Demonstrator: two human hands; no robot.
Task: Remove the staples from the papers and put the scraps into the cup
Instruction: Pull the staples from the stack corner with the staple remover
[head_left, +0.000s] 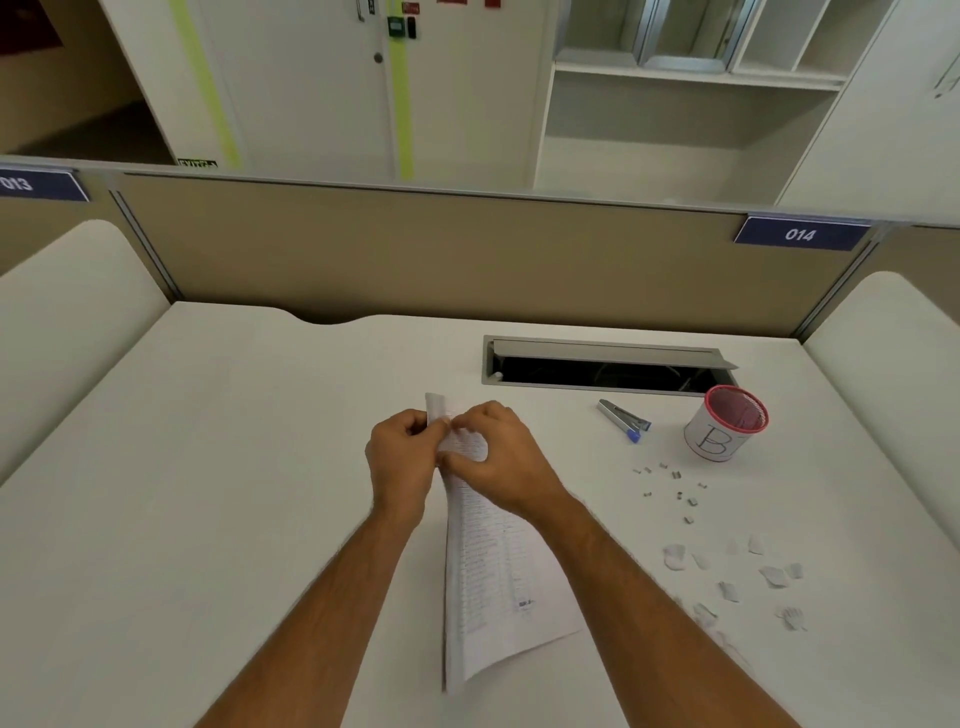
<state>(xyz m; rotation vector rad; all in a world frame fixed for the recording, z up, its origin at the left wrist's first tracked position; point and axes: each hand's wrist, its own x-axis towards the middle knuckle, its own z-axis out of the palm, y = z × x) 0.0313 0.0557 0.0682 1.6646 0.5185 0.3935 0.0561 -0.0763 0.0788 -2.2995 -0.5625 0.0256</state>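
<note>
A stack of printed papers (493, 571) is held upright over the middle of the white desk, its top corner pinched between both hands. My left hand (402, 457) grips the corner's left side; my right hand (501, 457) pinches the sheets from the right. The corner itself is mostly hidden by my fingers. A white cup (724, 423) with a red rim and a drawn letter stands at the right. Several loose staples (675, 491) lie in front of the cup. Several torn paper scraps (737, 577) are scattered nearer me on the right.
A metal staple remover (623, 418) with a blue tip lies left of the cup. An open cable slot (605, 366) is cut into the desk behind it. A beige partition (467, 260) closes the desk's far edge.
</note>
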